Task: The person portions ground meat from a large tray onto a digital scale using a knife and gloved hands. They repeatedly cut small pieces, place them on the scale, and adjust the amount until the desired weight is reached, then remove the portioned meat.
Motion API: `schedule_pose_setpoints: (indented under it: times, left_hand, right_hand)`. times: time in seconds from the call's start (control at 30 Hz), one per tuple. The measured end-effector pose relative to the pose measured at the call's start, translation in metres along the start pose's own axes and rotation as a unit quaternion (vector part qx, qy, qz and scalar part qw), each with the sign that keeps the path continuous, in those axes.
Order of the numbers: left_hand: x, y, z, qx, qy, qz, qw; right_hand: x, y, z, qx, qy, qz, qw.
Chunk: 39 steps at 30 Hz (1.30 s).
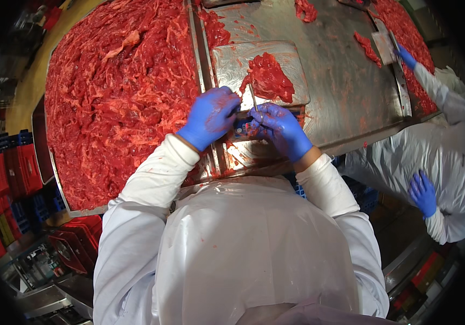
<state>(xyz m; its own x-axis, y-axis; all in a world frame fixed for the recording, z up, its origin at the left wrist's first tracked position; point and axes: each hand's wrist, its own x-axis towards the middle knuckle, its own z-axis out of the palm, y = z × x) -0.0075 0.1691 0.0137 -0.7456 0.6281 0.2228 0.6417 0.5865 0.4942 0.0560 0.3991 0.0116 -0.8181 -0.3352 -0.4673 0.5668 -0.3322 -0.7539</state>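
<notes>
A flat piece of raw red meat [268, 77] lies on the steel platform of a bench scale [228, 61]. My right hand [279, 128], in a blue glove, grips a thin metal tool [254, 97], apparently scissors with a finger ring; its tip touches the meat's lower left edge. Just left of it, my gloved left hand [212, 115] is at the platform's near left corner, its fingers curled; whether they hold anything is hidden. Between the hands shows the scale's control panel [240, 129], partly covered by my fingers.
A large bin [60, 178] heaped with raw meat strips stands left. Meat scraps [305, 10] lie on the steel table [350, 81]. At right, a co-worker's gloved hand [406, 57] is beside a flat metal plate [383, 48]; their other hand [423, 193] hangs lower. Red crates [76, 243] stand lower left.
</notes>
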Motion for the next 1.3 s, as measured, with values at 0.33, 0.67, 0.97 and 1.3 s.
schedule_pose_setpoints:
  times: [0.33, 0.67, 0.97, 1.3]
  left_hand:
    - [-0.09, -0.1, -0.046, 0.063, 0.023, -0.259, 0.964]
    - [0.044, -0.035, -0.009, 0.019, 0.211, -0.165, 0.963]
    - [0.062, 0.016, 0.012, -0.088, 0.125, -0.039, 0.987]
    - [0.011, 0.001, -0.004, 0.032, 0.03, -0.031, 0.999]
  right_hand:
    - [-0.012, 0.048, -0.009, -0.52, -0.239, -0.136, 0.808]
    - [-0.052, -0.078, -0.085, -0.328, 0.012, -0.069, 0.942]
    - [0.0, -0.044, -0.041, -0.136, -0.005, -0.183, 0.974]
    - [-0.055, 0.0, -0.079, -0.147, -0.101, -0.043, 0.983]
